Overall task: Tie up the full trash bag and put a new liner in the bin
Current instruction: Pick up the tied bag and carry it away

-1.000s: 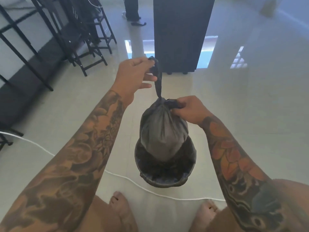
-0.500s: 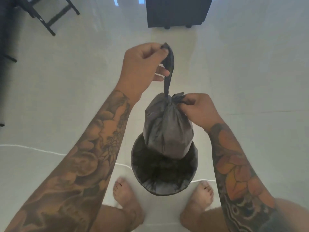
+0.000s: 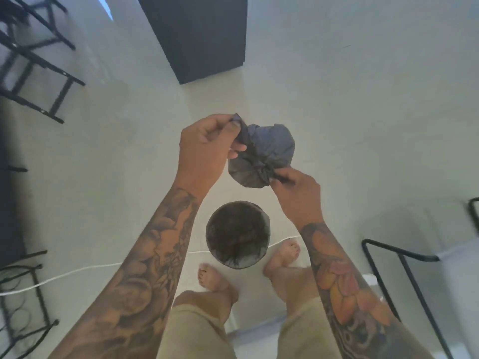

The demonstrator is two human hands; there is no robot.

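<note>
The floor (image 3: 363,125) lies under your bare feet, the bin (image 3: 238,234) standing between them. You hold the trash bag (image 3: 267,154) up above it: your left hand (image 3: 207,149) pinches one end, your right hand (image 3: 295,195) the other.

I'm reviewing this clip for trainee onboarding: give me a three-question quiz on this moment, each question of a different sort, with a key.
1. True or false: the trash bag is resting inside the bin.
2. Which hand pinches the bag's gathered neck: A) left hand B) right hand C) neither?
3. Fill in: the white cord runs across the ____.

Key
1. False: both hands hold the bag in the air, clear of the bin.
2. B; the left hand grips the loose tail of plastic.
3. floor.
</note>
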